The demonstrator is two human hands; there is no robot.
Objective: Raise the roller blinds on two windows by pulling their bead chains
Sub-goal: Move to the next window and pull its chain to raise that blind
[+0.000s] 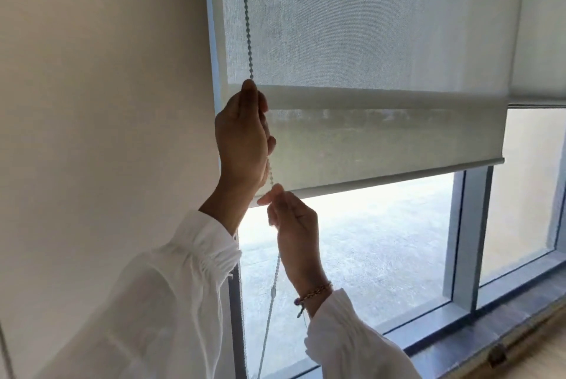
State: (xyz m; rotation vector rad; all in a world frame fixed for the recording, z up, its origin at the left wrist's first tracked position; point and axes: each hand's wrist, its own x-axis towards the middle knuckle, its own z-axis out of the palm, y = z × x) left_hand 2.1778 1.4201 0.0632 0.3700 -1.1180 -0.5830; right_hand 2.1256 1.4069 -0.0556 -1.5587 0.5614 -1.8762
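Matt woven cloth blind (367,41), beaded plastic-looking chain (247,26); smooth grey window frame (468,234)

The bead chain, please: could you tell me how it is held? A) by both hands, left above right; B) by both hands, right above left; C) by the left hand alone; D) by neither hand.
A: the left hand closes on the bead chain higher up, and the right hand pinches it just below.

The wall (101,103) is crowding the left hand (242,136) from the left and the roller blind (367,72) is hanging just behind both hands, while open room is lying below its bottom bar (398,171), in front of the glass (367,241), beside the right hand (295,225).
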